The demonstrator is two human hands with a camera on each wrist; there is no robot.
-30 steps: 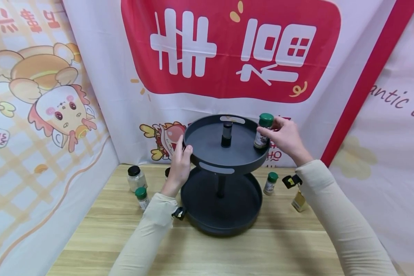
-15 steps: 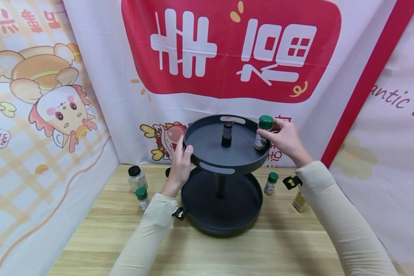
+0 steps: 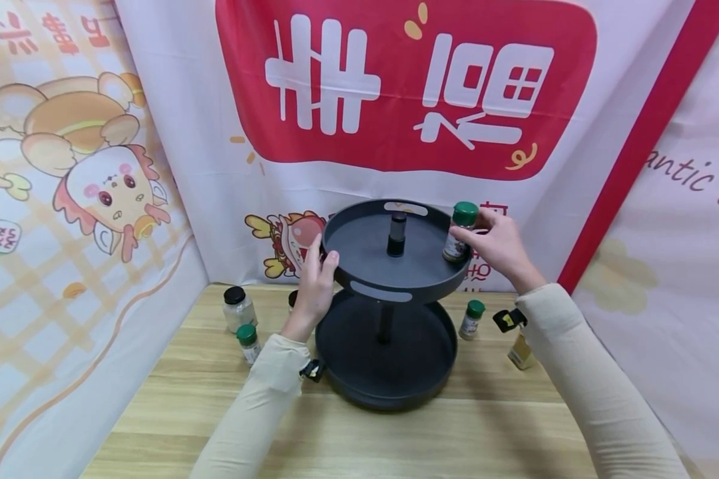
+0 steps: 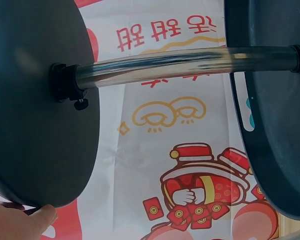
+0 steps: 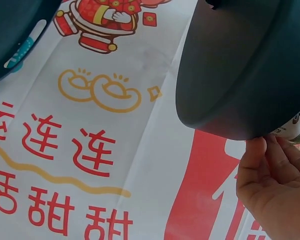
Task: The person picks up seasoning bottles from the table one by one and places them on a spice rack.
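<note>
A dark two-tier round tray [image 3: 389,271] stands on the wooden table, its two levels joined by a metal post [image 4: 165,67]. My left hand [image 3: 316,286] grips the left rim of the upper tier, thumb at the near side of the edge. In the left wrist view, the thumb [image 4: 42,217] shows at that rim. On the right of the upper tier, my right hand [image 3: 500,245] holds an upright spice jar [image 3: 455,246] with a green cap between thumb and fingers, just inside the rim. Most of this jar is hidden in the right wrist view.
Left of the tray are a black-capped jar [image 3: 239,313] and a green-capped jar [image 3: 249,346]; another dark cap [image 3: 292,299] shows behind my left wrist. To the right stand a green-capped jar [image 3: 471,320] and a yellowish bottle [image 3: 520,352] partly behind my sleeve.
Hands, spice jar and tray hold nearly the same places. The whole head view has shifted very slightly.
</note>
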